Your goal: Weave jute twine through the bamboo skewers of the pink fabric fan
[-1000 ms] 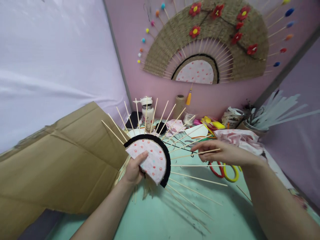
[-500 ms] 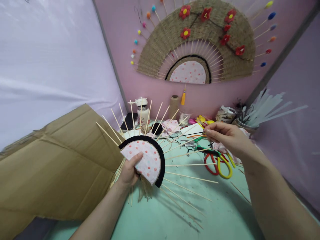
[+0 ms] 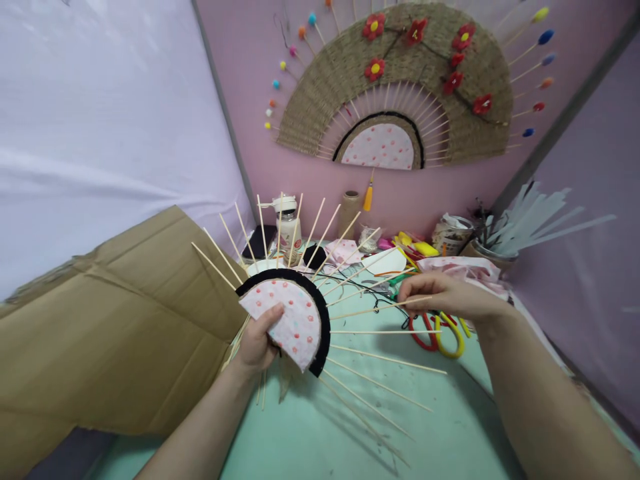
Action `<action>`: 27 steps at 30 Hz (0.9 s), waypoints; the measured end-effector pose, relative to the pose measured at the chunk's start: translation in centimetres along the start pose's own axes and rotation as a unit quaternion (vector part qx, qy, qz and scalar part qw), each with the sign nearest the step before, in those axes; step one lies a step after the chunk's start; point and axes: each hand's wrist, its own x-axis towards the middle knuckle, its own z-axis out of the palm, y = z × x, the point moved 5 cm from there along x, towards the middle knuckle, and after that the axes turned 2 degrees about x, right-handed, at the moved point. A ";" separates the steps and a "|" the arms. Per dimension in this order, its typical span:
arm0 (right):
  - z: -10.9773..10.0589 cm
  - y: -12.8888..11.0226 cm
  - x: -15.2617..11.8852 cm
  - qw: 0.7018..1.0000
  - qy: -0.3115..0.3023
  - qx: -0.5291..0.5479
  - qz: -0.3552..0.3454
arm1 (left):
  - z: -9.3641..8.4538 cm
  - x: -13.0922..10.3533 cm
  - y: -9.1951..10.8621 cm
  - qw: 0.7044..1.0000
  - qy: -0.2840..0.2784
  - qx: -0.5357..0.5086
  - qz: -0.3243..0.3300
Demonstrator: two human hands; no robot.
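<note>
My left hand point(image 3: 261, 340) grips a small half-round fan frame by its straight lower edge, thumb on the front and fingers hidden behind. The face is white cloth with pink flowers point(image 3: 295, 320), rimmed by a black band point(image 3: 320, 303). Thin wooden sticks point(image 3: 385, 332) fan out from that rim. At the right, my right hand point(image 3: 433, 293) is closed in a pinch among the stick ends, palm down. A thin black cord point(image 3: 357, 287) runs behind the sticks towards its fingertips; the exact grip is partly hidden.
Red-and-yellow-handled tools point(image 3: 449, 333) lie below my right hand. Behind the fan stand a white-lidded jar point(image 3: 287, 227), a cardboard tube point(image 3: 350, 213) and a pot of white strips point(image 3: 495, 250). Folded cardboard point(image 3: 125, 320) leans at left. A large woven fan point(image 3: 400, 67) hangs on the wall.
My right hand has come down and slightly left, in towards the stick ends. The black cord, stretched straight before, now hangs looser. My left hand keeps the fan frame nearly still.
</note>
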 end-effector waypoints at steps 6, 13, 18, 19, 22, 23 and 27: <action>5.5 0.2 2.5 0.984 -0.160 -0.076 -0.017 | 0.0 0.0 0.1 1.000 -0.012 -0.008 0.006; 11.4 -1.4 3.1 0.959 -0.234 -0.147 -0.059 | 0.1 -0.3 0.3 1.000 -0.014 -0.010 0.004; 13.5 -1.5 2.7 0.944 -0.289 -0.141 -0.066 | 0.0 -0.3 0.2 1.000 -0.015 -0.003 0.004; 13.5 -1.5 2.6 0.944 -0.292 -0.139 -0.066 | 0.0 -0.3 0.1 1.000 -0.015 -0.002 0.005; 12.6 -1.9 2.6 0.953 -0.267 -0.118 -0.079 | -0.1 -0.2 0.1 1.000 -0.017 -0.002 0.008; 12.1 -2.1 2.7 0.960 -0.242 -0.109 -0.092 | -0.1 -0.1 0.1 1.000 -0.018 -0.002 0.009; 10.9 -2.9 3.3 0.980 -0.129 -0.048 -0.146 | -0.1 0.0 -0.1 1.000 -0.015 0.001 0.010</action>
